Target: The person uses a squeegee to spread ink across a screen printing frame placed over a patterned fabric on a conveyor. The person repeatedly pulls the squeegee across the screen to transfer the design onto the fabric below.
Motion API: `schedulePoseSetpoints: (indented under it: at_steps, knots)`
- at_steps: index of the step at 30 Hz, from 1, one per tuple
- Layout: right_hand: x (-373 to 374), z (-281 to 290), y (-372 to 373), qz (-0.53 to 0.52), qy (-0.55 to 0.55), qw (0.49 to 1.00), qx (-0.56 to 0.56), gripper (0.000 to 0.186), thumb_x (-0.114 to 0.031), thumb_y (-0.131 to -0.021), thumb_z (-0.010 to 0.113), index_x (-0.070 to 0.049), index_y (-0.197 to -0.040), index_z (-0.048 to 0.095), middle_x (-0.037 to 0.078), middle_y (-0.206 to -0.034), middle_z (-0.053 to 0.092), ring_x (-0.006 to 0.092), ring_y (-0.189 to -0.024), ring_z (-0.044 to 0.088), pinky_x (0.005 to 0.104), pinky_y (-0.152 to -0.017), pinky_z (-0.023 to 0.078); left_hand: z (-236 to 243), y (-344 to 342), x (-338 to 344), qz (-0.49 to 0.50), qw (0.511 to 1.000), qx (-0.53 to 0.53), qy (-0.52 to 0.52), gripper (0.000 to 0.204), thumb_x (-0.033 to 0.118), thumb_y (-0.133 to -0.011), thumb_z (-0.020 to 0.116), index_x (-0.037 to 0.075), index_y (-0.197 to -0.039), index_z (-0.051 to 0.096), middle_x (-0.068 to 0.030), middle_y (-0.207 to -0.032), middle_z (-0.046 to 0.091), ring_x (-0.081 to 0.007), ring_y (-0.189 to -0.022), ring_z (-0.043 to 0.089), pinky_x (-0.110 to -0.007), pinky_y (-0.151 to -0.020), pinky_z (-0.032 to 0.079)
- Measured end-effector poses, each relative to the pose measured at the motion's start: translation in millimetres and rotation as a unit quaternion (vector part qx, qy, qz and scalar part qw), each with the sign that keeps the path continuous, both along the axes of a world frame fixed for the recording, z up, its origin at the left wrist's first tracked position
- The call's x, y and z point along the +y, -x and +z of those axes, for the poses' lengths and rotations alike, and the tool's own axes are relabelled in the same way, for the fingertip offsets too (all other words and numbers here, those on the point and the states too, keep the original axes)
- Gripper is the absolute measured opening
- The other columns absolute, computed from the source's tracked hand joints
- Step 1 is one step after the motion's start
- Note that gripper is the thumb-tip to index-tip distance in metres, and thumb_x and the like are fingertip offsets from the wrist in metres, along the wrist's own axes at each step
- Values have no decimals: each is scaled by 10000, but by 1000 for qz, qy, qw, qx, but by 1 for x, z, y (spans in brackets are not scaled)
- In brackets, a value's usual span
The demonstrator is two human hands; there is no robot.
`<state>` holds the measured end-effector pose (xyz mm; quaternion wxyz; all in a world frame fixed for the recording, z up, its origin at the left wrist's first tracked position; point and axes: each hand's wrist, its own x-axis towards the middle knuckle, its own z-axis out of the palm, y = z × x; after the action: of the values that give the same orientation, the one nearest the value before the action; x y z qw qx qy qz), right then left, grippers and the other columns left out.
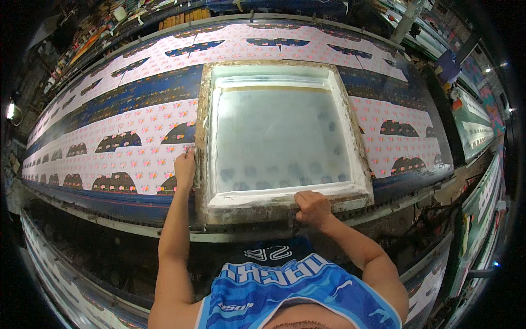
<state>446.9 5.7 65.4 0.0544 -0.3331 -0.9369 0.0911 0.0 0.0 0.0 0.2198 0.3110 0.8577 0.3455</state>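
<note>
Screen frame (252,199): lying over the near row of the table (164,82); full contact below is not showing.
Left hand (185,162): fingers are apparently gripping the outer left rail.
Right hand (314,208): fingers are clenching the near rail.
Mesh (268,131): spanning the frame; dark spots are showing near its front and right borders.
Far-row fabric (235,37): displaying flower motifs on pink.
Near-row fabric (150,156): displaying similar motifs on both sides of the frame.
Completion: exposed fabric is appearing patterned, suggesting well-advanced work; whether any colour is lacking cannot be told.
Covered section: remaining unverified beneath the mesh.
</note>
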Motion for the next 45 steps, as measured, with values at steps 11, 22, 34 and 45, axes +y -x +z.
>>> schedulePoseSetpoints:
  at_steps: [11,22,34,45]
  knots:
    - [168,-24,65,-12,-101,992,70,242,-173,-530,641,-55,-728,569,122,-727,611,317,-714,644,420,-616,549,12,-7,-2,-1,1000,6,16,553,411,-1006,503,-106,-851,625,-328,-800,621,-491,-774,589,-517,-732,435]
    - [380,-42,140,-30,-131,988,77,150,-171,-611,638,-53,-698,607,153,-731,638,378,-725,654,473,-657,554,9,-9,-2,37,999,-5,-10,489,362,-1007,549,-86,-814,577,-244,-678,556,-315,-624,481,-445,-647,410]
    - [447,-3,170,-53,-15,997,-52,443,-506,-758,756,-92,-915,748,177,-879,728,361,-897,710,481,-790,558,8,-5,-4,40,999,-21,-18,496,345,-1000,567,-86,-758,528,-229,-647,506,-264,-618,429,-436,-622,380]
    - [308,2,120,-67,20,995,-71,260,-296,-727,735,-73,-860,718,165,-876,724,350,-822,715,488,-740,568,20,-10,0,23,999,-16,-26,515,363,-989,577,-95,-756,537,-236,-655,521,-271,-617,433,-449,-627,382]
